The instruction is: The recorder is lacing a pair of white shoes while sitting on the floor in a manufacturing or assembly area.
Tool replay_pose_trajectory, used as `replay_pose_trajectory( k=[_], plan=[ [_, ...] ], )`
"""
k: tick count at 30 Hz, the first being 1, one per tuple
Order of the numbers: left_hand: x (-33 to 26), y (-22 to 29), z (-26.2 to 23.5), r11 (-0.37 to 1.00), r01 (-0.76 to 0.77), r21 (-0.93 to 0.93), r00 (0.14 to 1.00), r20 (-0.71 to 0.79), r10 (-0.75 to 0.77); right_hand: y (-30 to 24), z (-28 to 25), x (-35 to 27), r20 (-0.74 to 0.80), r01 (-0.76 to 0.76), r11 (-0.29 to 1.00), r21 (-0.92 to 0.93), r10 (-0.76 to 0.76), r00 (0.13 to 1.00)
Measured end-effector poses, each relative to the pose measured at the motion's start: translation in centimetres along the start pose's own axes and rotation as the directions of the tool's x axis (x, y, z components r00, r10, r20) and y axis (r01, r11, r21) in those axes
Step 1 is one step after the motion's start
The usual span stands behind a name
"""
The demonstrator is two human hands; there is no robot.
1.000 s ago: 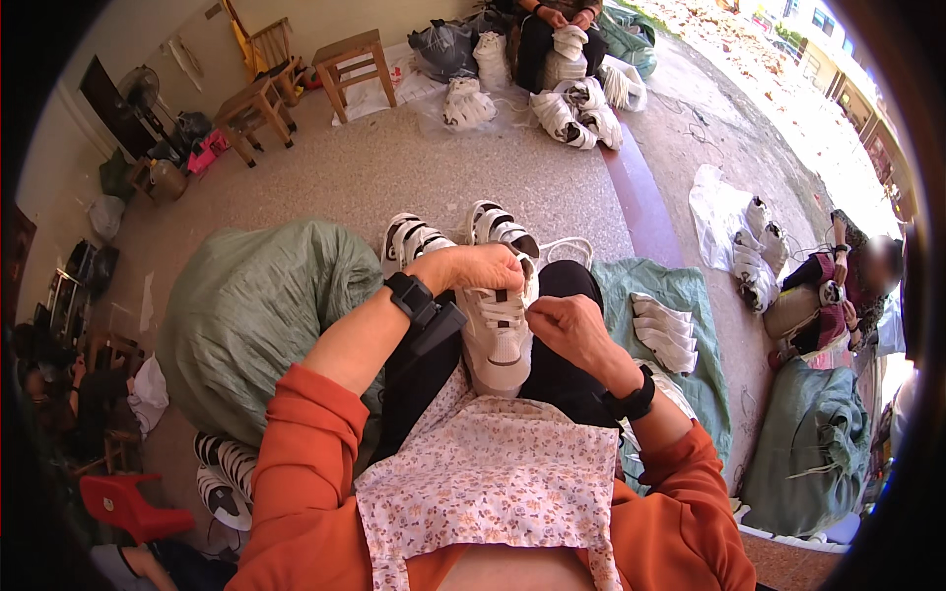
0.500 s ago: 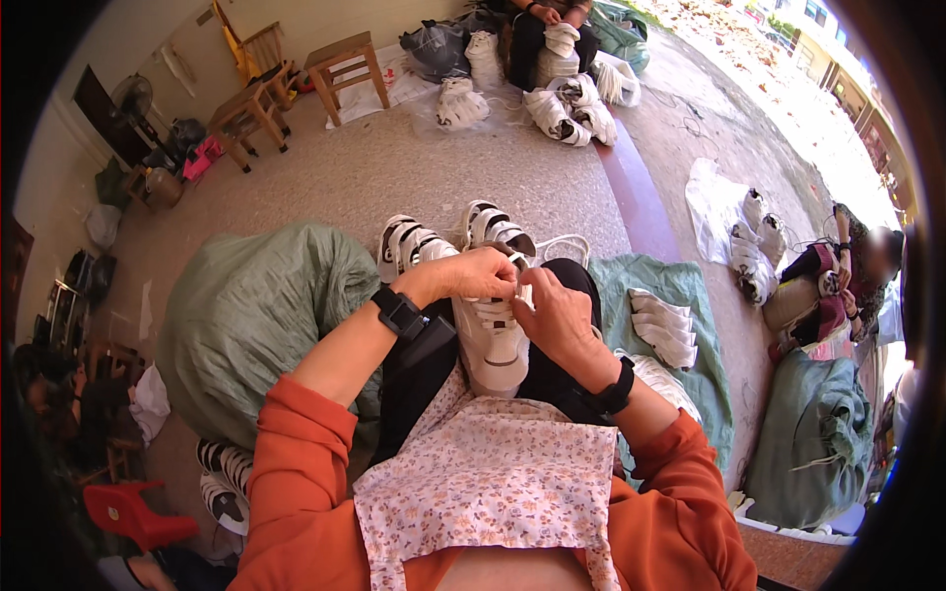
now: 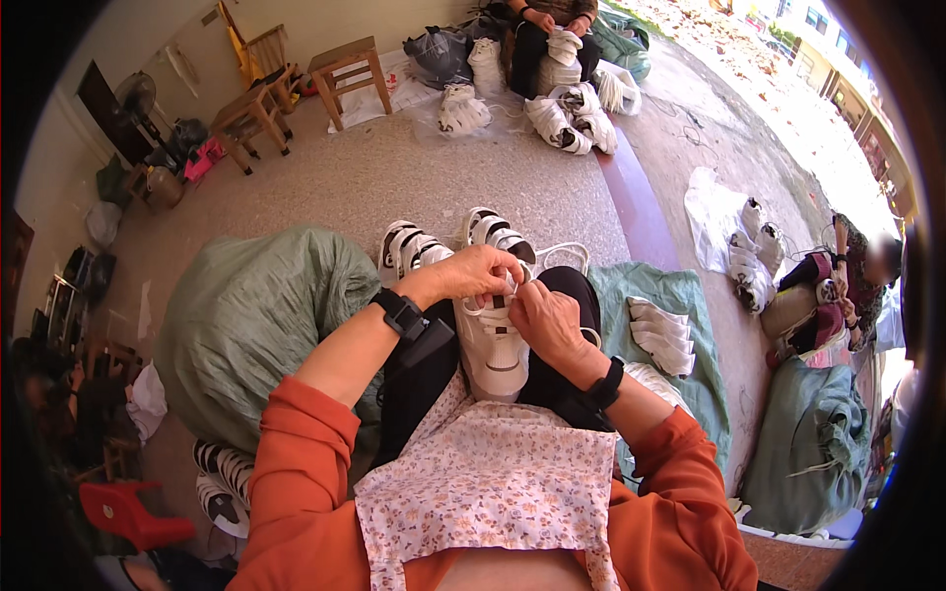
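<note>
Head view: a white shoe (image 3: 496, 369) sits between the person's dark-trousered legs (image 3: 406, 394), toe toward the flowered apron (image 3: 493, 483). Left hand (image 3: 480, 273) and right hand (image 3: 550, 323) come close together over its laces (image 3: 488, 317), fingers bunched — whether either grips anything, I cannot tell. White shoe pieces (image 3: 660, 335) lie on green cloth (image 3: 645, 281), right.

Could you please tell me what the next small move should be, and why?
I'd probably draw the white lace through with the right hand, since its fingertips meet those of the left hand over the lacing of the white shoe, and a loop hangs slack beside the right wrist.
</note>
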State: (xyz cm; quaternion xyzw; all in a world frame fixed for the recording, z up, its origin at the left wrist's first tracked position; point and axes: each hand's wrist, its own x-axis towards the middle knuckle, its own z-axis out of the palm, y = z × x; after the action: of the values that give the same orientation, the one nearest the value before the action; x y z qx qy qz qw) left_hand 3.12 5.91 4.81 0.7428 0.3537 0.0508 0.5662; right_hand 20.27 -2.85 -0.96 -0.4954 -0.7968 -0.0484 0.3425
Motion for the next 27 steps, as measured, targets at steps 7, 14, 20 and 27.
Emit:
replay_pose_trajectory(
  k=[7,14,20,27],
  plan=[
    [-0.6,-0.9,-0.2,0.992,-0.125,-0.034,0.992,-0.038,0.123,0.4,-0.9,0.0,0.121,-0.155,0.958,0.242,0.128,0.984],
    [-1.5,0.7,0.1,0.932,-0.358,-0.062,0.897,-0.302,0.325,2.0,-2.2,2.3,0.434,-0.473,0.54,0.697,0.208,0.877],
    [-4.6,-1.4,1.0,0.891,-0.143,0.431,0.845,-0.416,0.337,4.3,-9.4,8.9,0.512,-0.566,0.277,0.776,0.247,0.823],
    [-4.7,-3.6,2.0,0.855,-0.256,0.451,0.792,-0.41,0.453,25.1,-16.7,10.5,0.175,0.131,-0.447,0.885,0.579,0.797]
  ],
)
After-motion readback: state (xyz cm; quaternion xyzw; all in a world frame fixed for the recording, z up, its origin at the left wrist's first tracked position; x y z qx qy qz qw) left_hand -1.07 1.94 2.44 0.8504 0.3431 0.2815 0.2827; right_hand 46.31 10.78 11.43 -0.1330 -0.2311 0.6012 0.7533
